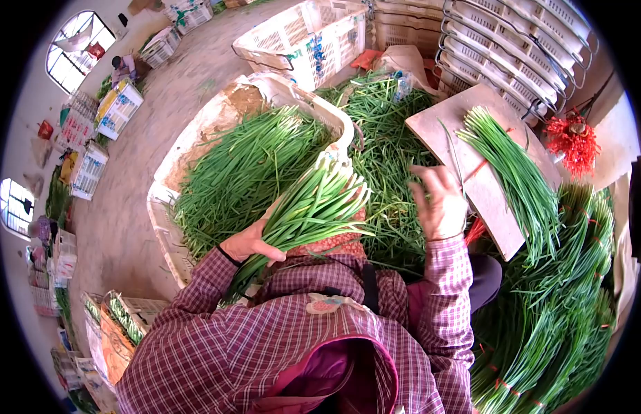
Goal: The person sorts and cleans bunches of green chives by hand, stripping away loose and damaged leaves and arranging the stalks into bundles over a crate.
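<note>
My left hand (253, 243) is wrapped round a loose bunch of garlic chives (313, 207), close to my lap. Their pale stem ends point up and away from me, and the green leaves hang down past my wrist. My right hand (441, 203) is raised to the right of the bunch, fingers bent and apart, with nothing visible in it. Just beyond it lies a wooden board (441, 127) carrying another bunch of chives (517, 183). In front of my left hand a white plastic crate (170, 155) holds a large heap of chives (255, 165).
Loose green leaves (389, 138) cover the floor between crate and board. Tied bundles (548, 317) lie piled at the right, below red ties (572, 138). Stacked crates (514, 48) and another white crate (313, 48) stand behind. A person (124, 69) is far left.
</note>
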{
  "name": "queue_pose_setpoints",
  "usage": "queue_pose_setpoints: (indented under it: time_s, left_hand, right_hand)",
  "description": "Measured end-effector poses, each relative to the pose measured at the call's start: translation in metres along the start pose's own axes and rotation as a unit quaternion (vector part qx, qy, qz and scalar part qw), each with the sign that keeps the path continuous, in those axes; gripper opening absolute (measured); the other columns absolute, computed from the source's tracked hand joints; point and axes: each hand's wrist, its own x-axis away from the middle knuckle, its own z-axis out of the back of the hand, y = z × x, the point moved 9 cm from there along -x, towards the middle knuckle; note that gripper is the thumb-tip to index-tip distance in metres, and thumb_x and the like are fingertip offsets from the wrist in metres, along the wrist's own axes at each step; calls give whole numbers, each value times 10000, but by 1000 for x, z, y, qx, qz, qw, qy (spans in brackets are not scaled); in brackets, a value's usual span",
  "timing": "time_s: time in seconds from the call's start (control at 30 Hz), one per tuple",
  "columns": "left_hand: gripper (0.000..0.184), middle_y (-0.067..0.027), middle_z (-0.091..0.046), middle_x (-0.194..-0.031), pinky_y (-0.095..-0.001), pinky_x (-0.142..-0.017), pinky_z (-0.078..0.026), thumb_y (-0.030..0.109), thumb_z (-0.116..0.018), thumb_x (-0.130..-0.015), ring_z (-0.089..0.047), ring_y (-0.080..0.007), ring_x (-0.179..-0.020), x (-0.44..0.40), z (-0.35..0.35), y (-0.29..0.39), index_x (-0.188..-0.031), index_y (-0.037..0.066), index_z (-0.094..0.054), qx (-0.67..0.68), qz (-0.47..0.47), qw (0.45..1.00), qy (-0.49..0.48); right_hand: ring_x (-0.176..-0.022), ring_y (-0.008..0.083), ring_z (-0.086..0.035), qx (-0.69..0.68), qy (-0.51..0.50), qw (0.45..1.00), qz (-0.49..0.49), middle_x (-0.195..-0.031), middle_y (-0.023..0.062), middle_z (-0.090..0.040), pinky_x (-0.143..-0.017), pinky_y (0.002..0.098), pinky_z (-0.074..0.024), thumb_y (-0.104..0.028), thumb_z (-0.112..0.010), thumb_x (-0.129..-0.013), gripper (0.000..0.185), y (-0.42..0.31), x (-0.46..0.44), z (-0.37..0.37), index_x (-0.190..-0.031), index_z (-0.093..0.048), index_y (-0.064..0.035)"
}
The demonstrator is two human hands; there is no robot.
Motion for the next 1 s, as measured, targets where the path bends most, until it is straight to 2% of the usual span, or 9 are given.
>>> queue_pose_setpoints:
  time_s: [0.23,0.37,0.5,0.63,0.67,0.77,0.87,0.93,1.0]
  left_hand:
    - [1148,-106,-588,-909,-305,-505,-484,-64,-701,-659,-592,-172,-643,-4,-15,10,-1510,231,10,-10,-13,999,-29]
    - [964,-92,-595,-894,-299,-516,-482,-47,-712,-664,-588,-163,-654,-4,-6,4,-1462,131,-201,4,-11,1000,-10]
    - [704,-81,-597,-840,-289,-515,-474,-8,-727,-673,-581,-156,-641,-2,15,-7,-1305,32,-419,-17,0,1000,2]
    - [580,-65,-595,-814,-288,-513,-483,34,-736,-696,-571,-146,-606,-2,19,-2,-1218,-12,-489,2,-26,1000,2]
    - [729,-72,-596,-856,-285,-520,-481,19,-727,-698,-567,-143,-603,-7,23,-9,-1344,19,-389,-7,-19,1000,0]
    - [610,-69,-590,-773,-280,-517,-468,56,-723,-695,-567,-149,-583,-11,2,9,-1244,22,-460,-3,-37,999,9]
    - [877,-105,-585,-915,-287,-527,-483,35,-723,-684,-589,-166,-656,-16,-19,20,-1425,72,-255,18,-57,998,-6]
    - [1123,-134,-542,-1104,-310,-531,-502,-29,-702,-657,-601,-194,-721,-21,-24,22,-1508,169,4,20,-77,996,-37]
    - [1114,-129,-534,-1135,-317,-533,-505,-45,-692,-652,-601,-201,-721,-21,-30,27,-1508,171,-12,12,-102,994,-29]
  right_hand:
    - [-796,177,-573,-58,-71,988,122,-844,-14,-552,-606,307,-528,-143,-720,-711,130,-54,-8,-33,-818,-648,-154]
    - [-766,169,-576,54,48,995,63,-825,-13,-536,-571,324,-533,-117,-674,-751,96,-3,-10,-5,-790,-607,-175]
    - [-795,219,-597,258,57,957,-120,-833,37,-555,-610,352,-542,-127,-695,-775,91,114,10,38,-808,-612,-147]
    - [-912,257,-619,344,-159,883,-277,-924,93,-632,-693,380,-546,-167,-723,-775,135,166,46,30,-890,-655,-146]
    - [-892,247,-631,329,-143,897,-257,-948,72,-656,-676,370,-553,-207,-740,-768,163,143,43,27,-913,-674,-173]
    - [-744,211,-619,96,-22,989,-115,-818,23,-613,-602,332,-539,-279,-697,-803,117,43,14,18,-886,-671,-201]
    - [-736,195,-556,-19,11,998,52,-790,10,-571,-643,316,-498,-205,-695,-783,104,-52,-6,3,-857,-665,-137]
    - [-729,178,-549,-15,7,998,59,-777,-4,-554,-635,315,-486,-234,-695,-763,117,-71,-6,-25,-836,-662,-149]
    - [-791,209,-544,-24,-6,997,71,-820,14,-551,-749,357,-452,-187,-708,-730,144,-79,-8,-35,-858,-655,-147]
